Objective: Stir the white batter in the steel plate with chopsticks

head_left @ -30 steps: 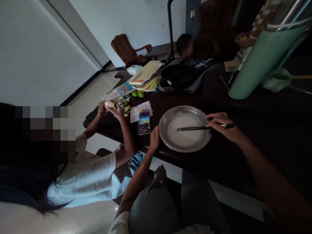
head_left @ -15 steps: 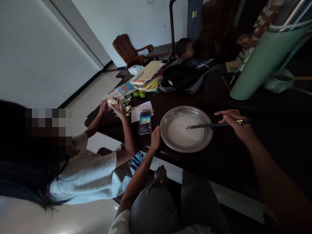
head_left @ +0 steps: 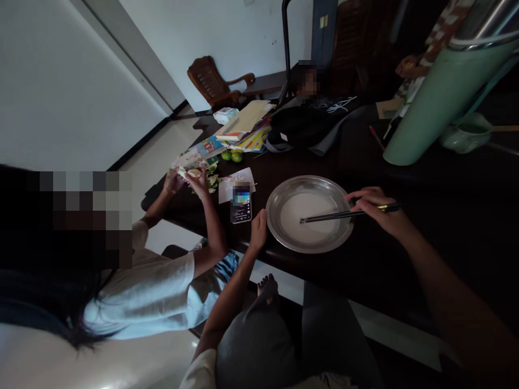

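Observation:
My right hand is closed round a pair of black chopsticks with gold bands. Their tips dip into a milky, off-white liquid near the middle of a wide, shallow metal bowl. At the bowl's left edge, my left hand is closed against the rim with the thumb up; its other fingers are mostly hidden. Just left of that hand, a phone with a lit screen lies on the dark table.
A person on my left peels a pale fruit above scattered peels. Behind lie green citrus fruits, stacked books and a black bag. A tall green flask and a green cup stand at right.
My right hand has moved left, bringing the chopstick tips left and slightly nearer me in the liquid. My left hand and the bowl stay put. The neighbour's hands have turned the fruit.

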### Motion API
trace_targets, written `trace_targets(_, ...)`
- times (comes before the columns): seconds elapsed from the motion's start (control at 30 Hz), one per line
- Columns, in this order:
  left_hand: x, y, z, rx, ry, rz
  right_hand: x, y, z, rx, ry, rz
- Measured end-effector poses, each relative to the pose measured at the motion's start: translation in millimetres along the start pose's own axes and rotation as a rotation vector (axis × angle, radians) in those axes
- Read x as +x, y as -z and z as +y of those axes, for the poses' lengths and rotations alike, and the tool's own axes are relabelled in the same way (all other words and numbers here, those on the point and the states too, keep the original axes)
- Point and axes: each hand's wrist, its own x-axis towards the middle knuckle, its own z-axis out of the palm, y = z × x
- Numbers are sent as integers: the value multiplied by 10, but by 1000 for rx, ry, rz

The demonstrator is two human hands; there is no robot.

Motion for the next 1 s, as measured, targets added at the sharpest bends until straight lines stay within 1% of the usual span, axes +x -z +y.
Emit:
trace_targets(0.07,0,0,2,-4,-1,-3,2,-9,0,-35,12,-7)
trace_targets(0.17,-2,-3,2,-4,1,-2,0,17,30,-31,-13,108)
trace_targets(0.2,-2,-3,2,-3,2,-4,-2,24,38,-11,-22,128)
trace_targets(0.23,-2,-4,1,-3,3,-7,-4,25,40,9,-24,121)
trace_targets(0.33,-3,0,-6,-7,-6,-11,-9,-4,19,16,6,14)
trace_targets(0.37,-3,2,-9,-6,-13,-8,-8,-13,13,0,16,-4)
trace_targets(0.4,-3,5,-13,-5,-22,-6,-7,-15,11,-17,17,1)
trace_targets(0.53,0,8,-26,5,-26,-14,0,28,41,-10,-38,118)
trace_targets(0.57,1,7,-26,5,-20,-12,0,33,45,7,-45,117)
trace_targets(0.63,2,5,-21,4,-8,-6,-3,19,36,26,-37,65)
trace_targets(0.7,1,3,-11,1,-7,-1,-6,-11,18,8,-13,13)
trace_targets(0.73,-1,4,-6,-1,-9,1,-6,-20,14,-10,-2,7)
trace_targets(0.8,-7,5,2,-4,-11,2,-8,-13,20,-32,10,51)
trace_targets(0.9,-15,7,4,-2,-7,-5,-11,26,45,-4,8,136)
trace_targets(0.93,-16,8,1,-2,-5,-9,-13,28,46,9,9,130)
trace_targets(1.0,-14,9,-9,-8,-7,-13,-13,7,34,13,20,59)
